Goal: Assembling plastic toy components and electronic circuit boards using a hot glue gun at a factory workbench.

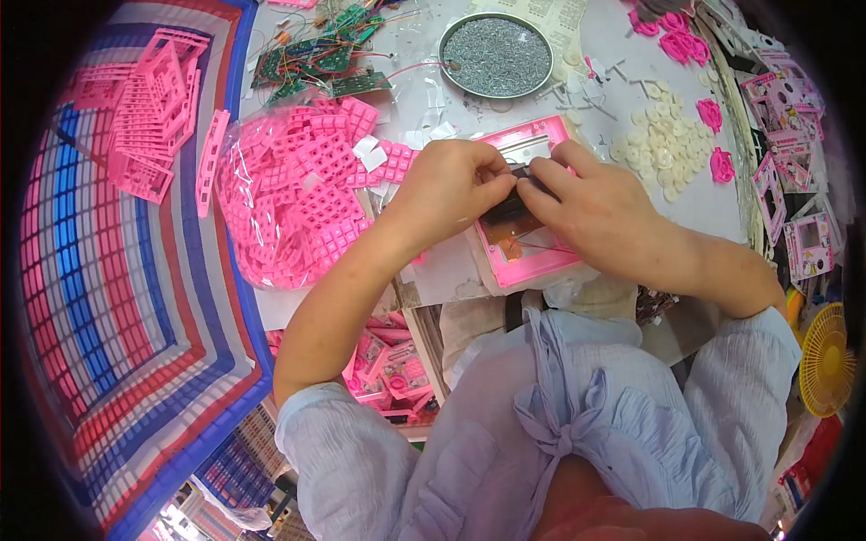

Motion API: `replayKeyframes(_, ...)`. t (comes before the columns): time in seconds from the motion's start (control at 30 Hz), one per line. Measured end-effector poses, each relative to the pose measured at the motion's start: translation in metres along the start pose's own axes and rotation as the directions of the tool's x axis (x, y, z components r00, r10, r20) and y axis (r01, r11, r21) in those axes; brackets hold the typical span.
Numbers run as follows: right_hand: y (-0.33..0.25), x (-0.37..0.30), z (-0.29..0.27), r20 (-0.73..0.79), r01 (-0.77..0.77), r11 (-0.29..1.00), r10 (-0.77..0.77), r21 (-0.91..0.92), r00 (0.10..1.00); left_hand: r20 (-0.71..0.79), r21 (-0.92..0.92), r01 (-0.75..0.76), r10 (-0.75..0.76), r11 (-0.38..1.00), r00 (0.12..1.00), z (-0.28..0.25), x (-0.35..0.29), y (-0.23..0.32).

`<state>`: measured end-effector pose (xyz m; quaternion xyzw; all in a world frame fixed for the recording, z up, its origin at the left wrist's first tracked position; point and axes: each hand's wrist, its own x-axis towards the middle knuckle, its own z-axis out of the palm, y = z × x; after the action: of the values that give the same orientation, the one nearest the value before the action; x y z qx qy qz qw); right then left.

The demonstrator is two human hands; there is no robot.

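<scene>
At the middle of the table's near edge lies the pink frame (532, 269), face-on to the person, with a dark piece (505, 214) over its opening. The left hand (448, 187) comes in from the frame's left side, thumb and forefinger pressed together at the dark piece, apparently pinching it. The right hand (603, 206) reaches over the frame's right side, fingers curled and close together, their tips at the same piece; its thumb is hidden, so I can't tell whether it pinches. For good work here, I'd keep the frame flat, handle the dark piece by its edges, and let both hands press evenly so it doesn't tilt or bend.

As for containers, a clear plastic bag (232, 185) slumps along the table's left edge, full of pink keypads (332, 160), some spilling from its mouth toward the middle. Below the near edge, left of centre, an open drawer (425, 350) holds a jumble of pink parts (401, 371). Near the table's far edge, beyond the frame, a round metal dish (495, 96) is heaped with tiny grey metal bits (498, 56), probably screws.
</scene>
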<state>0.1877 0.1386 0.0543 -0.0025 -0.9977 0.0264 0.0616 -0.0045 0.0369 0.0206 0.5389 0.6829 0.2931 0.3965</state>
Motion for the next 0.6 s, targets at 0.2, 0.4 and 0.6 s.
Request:
replayKeyframes(0.2, -0.002, 0.0, 0.002, 0.005, 0.007, 1.0, -0.007, 0.0, 1.0, 0.01, 0.034, 0.002, -0.002, 0.999, 1.0, 0.001, 0.001, 0.002)
replayKeyframes(0.4, -0.004, 0.002, 0.002, 0.134, 0.035, 0.998, -0.027, -0.053, 0.991, 0.054, -0.007, 0.045, -0.044, 0.999, 0.998, -0.003, 0.003, 0.001)
replayKeyframes(0.6, 0.0, 0.006, -0.011, 0.178, 0.02, 1.0, -0.02, 0.002, 0.984, -0.007, 0.118, -0.092, 0.094, 0.989, 0.996, 0.002, 0.006, 0.004)
